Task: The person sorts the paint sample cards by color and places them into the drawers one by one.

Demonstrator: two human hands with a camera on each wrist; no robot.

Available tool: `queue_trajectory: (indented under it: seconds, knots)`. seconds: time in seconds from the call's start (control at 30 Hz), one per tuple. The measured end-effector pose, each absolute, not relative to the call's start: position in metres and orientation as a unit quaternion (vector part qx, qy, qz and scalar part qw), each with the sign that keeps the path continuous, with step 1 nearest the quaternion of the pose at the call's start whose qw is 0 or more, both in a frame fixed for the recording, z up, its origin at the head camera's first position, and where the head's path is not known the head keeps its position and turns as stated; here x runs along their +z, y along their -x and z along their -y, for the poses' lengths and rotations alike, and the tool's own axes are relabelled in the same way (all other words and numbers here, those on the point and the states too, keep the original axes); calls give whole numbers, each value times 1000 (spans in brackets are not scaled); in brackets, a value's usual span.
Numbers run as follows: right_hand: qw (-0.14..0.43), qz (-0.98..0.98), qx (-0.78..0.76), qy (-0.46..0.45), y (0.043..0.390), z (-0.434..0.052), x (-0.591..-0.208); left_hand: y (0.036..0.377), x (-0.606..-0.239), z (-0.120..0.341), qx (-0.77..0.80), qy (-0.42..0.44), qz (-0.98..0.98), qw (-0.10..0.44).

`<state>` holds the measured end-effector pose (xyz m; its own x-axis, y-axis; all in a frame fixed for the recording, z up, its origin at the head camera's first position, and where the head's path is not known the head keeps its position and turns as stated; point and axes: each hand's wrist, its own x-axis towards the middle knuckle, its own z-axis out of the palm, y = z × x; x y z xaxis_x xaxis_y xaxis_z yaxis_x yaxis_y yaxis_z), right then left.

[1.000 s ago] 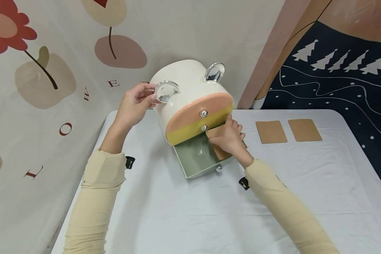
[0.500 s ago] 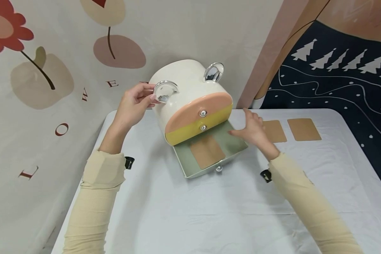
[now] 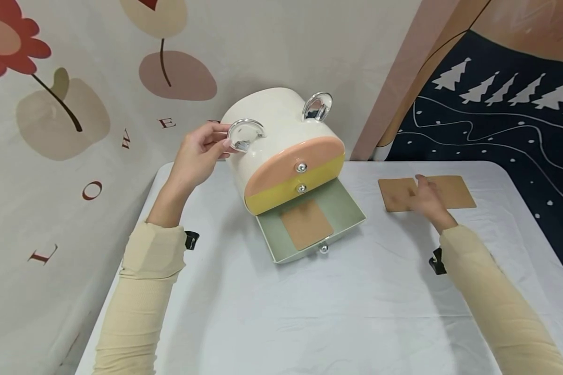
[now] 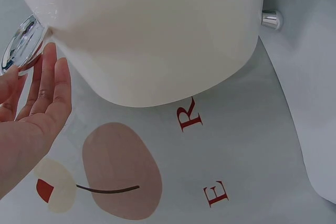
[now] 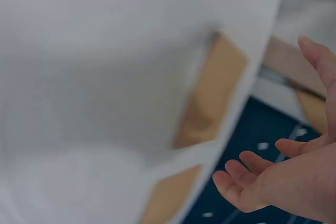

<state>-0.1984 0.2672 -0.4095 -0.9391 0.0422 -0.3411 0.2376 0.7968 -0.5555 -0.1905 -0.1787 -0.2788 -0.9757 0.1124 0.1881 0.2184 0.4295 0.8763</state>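
Observation:
In the head view, my left hand (image 3: pixel 193 159) pinches the silver ear (image 3: pixel 247 134) of a cream bear-shaped drawer box (image 3: pixel 267 112). The left wrist view shows those fingers (image 4: pixel 48 85) at the ear's edge. The box's green bottom drawer (image 3: pixel 349 205) is pulled out, and a flat brown card (image 3: pixel 306 226) lies in it. To the right, my right hand (image 3: pixel 429 202) hovers over two more brown cards, the nearer card (image 3: pixel 390 194) and the farther card (image 3: pixel 460 194). Its fingers look spread and hold nothing in the right wrist view.
Above the green drawer are a pushed-in yellow drawer (image 3: pixel 274 199) and an orange drawer (image 3: pixel 281 162) with silver knobs. A white cloth (image 3: pixel 309 312) covers the table. Printed fabric (image 3: pixel 272 47) hangs behind, and a dark tree-patterned cloth (image 3: pixel 497 125) is at right.
My right hand has let go of a brown card in the green drawer and moved right over the cards on the table. The left hand has stayed at the ear.

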Motion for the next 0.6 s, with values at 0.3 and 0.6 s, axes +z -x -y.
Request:
queue_trajectory:
  seconds: [0.3, 0.6]
  knots:
    - [170, -936, -275, -141, 195, -266, -445, 189, -277, 178, -524, 97, 845, 51]
    - [150, -948, -240, -146, 192, -258, -452, 188, -277, 179, -525, 93, 845, 50]
